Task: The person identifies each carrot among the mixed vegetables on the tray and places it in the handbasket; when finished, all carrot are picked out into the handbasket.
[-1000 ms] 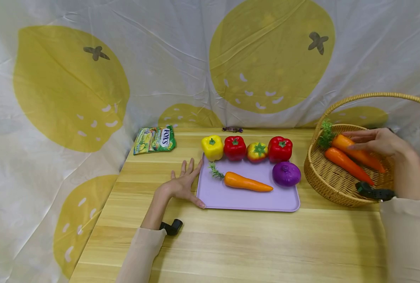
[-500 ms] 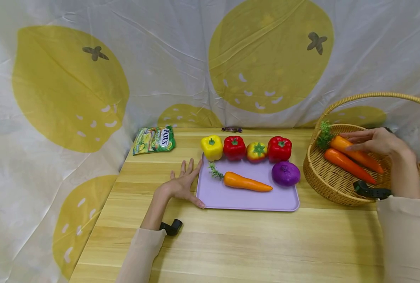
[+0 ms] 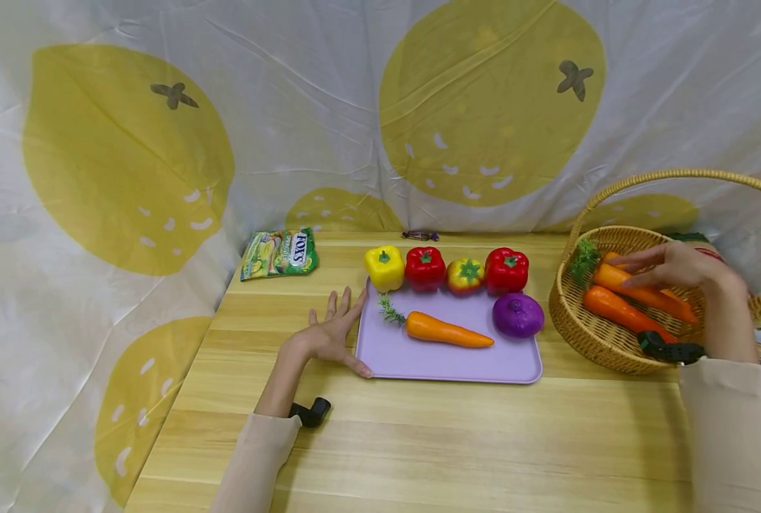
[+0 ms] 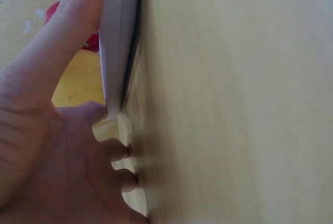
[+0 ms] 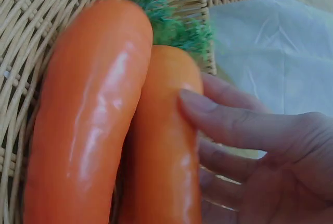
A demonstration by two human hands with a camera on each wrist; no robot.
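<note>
In the head view my left hand [image 3: 329, 336] has its fingers spread, with thumb and index finger touching the left edge of a lilac tray [image 3: 451, 367]. An orange carrot [image 3: 441, 329] with a green top and a purple onion [image 3: 518, 315] lie on the tray. My right hand [image 3: 688, 269] reaches into a wicker basket [image 3: 576, 331] and holds an orange carrot [image 5: 169, 146] between thumb and fingers. Beside it lies a redder orange carrot [image 5: 88, 109], close against the held one. The right wrist view shows the thumb on the held carrot's side; the fingertips beyond are hidden.
Along the tray's back edge stand a yellow bell pepper [image 3: 385, 269], red bell peppers [image 3: 426, 269] and a yellow-red tomato-like piece [image 3: 467, 276]. A green FOX'S bag [image 3: 280, 254] and a wrapped candy [image 3: 421, 235] lie further back. The basket's handle [image 3: 675, 173] arches high.
My right hand has shifted slightly left and toward me, and the carrots in the basket have moved a little with it. My left hand and the tray stay in place.
</note>
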